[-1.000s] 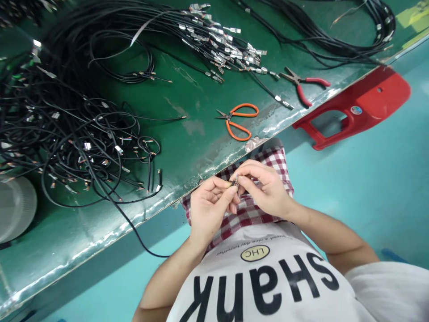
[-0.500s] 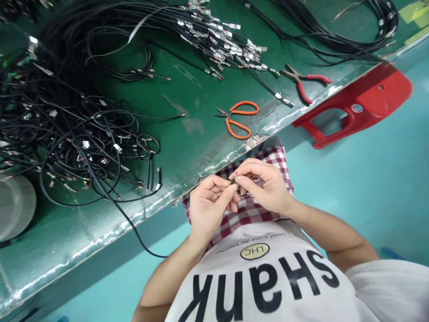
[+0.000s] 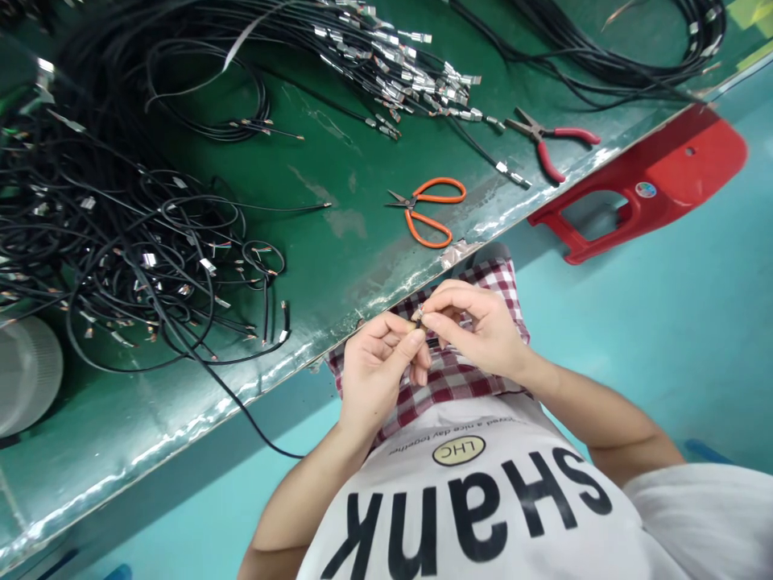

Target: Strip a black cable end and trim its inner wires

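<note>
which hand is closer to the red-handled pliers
Right: in the picture, the right hand is below and left of the pliers; the left hand is farther left.

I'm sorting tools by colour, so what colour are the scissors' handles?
The scissors' handles are orange, seen best in the head view.

A white shirt bears black "SHanK" lettering.
</note>
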Available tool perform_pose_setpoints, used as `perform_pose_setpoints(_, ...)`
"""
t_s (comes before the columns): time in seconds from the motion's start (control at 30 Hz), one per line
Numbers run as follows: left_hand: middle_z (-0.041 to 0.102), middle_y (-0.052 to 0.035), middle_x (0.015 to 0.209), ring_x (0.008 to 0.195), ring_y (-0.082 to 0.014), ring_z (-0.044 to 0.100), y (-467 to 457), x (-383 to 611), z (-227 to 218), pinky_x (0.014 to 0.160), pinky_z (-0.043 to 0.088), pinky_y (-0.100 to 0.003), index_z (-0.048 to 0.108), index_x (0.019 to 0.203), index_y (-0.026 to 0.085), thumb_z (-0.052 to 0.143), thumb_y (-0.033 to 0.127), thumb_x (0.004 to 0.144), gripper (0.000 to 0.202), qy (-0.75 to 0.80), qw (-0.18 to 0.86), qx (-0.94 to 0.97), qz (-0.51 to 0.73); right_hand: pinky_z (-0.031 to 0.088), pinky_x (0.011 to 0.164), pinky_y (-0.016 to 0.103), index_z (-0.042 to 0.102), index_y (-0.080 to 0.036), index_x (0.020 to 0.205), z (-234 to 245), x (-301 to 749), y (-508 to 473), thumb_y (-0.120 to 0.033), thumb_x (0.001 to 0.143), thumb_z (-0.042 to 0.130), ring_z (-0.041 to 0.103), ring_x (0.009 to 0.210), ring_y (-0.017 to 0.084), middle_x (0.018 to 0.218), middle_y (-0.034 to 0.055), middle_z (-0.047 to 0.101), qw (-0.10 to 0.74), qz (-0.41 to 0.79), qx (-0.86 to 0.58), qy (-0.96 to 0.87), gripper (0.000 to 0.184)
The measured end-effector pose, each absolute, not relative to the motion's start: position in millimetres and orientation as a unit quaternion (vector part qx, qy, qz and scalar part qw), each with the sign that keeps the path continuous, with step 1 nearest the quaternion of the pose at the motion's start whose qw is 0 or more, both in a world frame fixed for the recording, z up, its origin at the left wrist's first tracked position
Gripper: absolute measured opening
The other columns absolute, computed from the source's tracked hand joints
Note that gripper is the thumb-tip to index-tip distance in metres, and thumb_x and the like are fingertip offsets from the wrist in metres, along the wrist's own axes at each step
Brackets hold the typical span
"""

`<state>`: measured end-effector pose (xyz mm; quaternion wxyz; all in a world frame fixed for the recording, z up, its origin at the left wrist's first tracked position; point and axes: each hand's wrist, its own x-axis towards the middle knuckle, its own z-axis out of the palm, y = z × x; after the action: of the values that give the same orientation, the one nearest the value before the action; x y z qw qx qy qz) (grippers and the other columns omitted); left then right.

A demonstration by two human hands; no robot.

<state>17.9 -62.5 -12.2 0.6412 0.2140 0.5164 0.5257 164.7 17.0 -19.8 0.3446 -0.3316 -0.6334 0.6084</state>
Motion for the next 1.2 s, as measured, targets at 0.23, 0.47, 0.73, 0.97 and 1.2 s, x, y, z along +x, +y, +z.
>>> perform_pose_setpoints(0.23, 0.066, 0.001, 0.062, 0.043, -0.0078, 0.055, -63.6, 19.6, -14.2, 0.043, 0.043, -0.017, 0.058, 0.085, 0.016, 0.067, 0.024, 0.091, 0.013, 0.512, 0.644, 0.213, 0.528, 0.05, 0.062, 0.023, 0.067, -0.015, 0.09, -18.8, 164.3, 20.5, -0.014, 0.091, 0.061, 0.058, 0.072, 0.01, 0.085, 0.003, 0.063, 0.346, 0.573, -0.315, -0.673, 0.006)
perform_pose_setpoints(0.47, 0.065, 0.0, 0.061, 0.041, -0.0088, 0.054, -61.5, 18.9, -16.9, 0.04, 0.042, -0.018, 0.061, 0.087, 0.015, 0.062, 0.024, 0.093, 0.011, 0.473, 0.669, 0.187, 0.542, 0.052, 0.055, 0.021, 0.067, -0.016, 0.095, -25.4, 163.9, 18.9, -0.025, 0.093, 0.064, 0.059, 0.065, 0.008, 0.093, 0.0033, 0.061, 0.317, 0.677, -0.327, -0.578, 0.01)
perform_pose_setpoints(0.73, 0.064, 0.0001, 0.062, 0.042, -0.0077, 0.052, -63.4, 20.4, -19.9, 0.04, 0.041, -0.017, 0.063, 0.088, 0.015, 0.061, 0.024, 0.094, 0.011, 0.478, 0.666, 0.196, 0.538, 0.051, 0.054, 0.019, 0.066, -0.015, 0.09, -20.1, 163.0, 23.0, -0.02, 0.093, 0.063, 0.058, 0.061, 0.006, 0.09, 0.0025, 0.06, 0.318, 0.662, -0.32, -0.598, 0.007)
perform_pose_setpoints(0.97, 0.061, 0.0006, 0.059, 0.04, -0.0069, 0.051, -63.0, 20.2, -19.8, 0.04, 0.038, -0.017, 0.064, 0.088, 0.014, 0.06, 0.028, 0.095, 0.017, 0.475, 0.675, 0.19, 0.531, 0.054, 0.058, 0.02, 0.064, -0.015, 0.093, -23.6, 163.0, 20.5, -0.018, 0.096, 0.056, 0.058, 0.062, 0.006, 0.091, 0.0017, 0.057, 0.308, 0.673, -0.3, -0.601, 0.01)
perform_pose_setpoints(1.2, 0.06, 0.0008, 0.057, 0.037, -0.007, 0.049, -61.6, 18.6, -19.6, 0.038, 0.035, -0.017, 0.063, 0.086, 0.014, 0.059, 0.03, 0.095, 0.019, 0.459, 0.695, 0.189, 0.52, 0.053, 0.058, 0.021, 0.066, -0.015, 0.095, -23.6, 164.3, 21.5, -0.024, 0.093, 0.064, 0.063, 0.069, 0.009, 0.089, 0.0024, 0.06, 0.313, 0.694, -0.311, -0.569, 0.01)
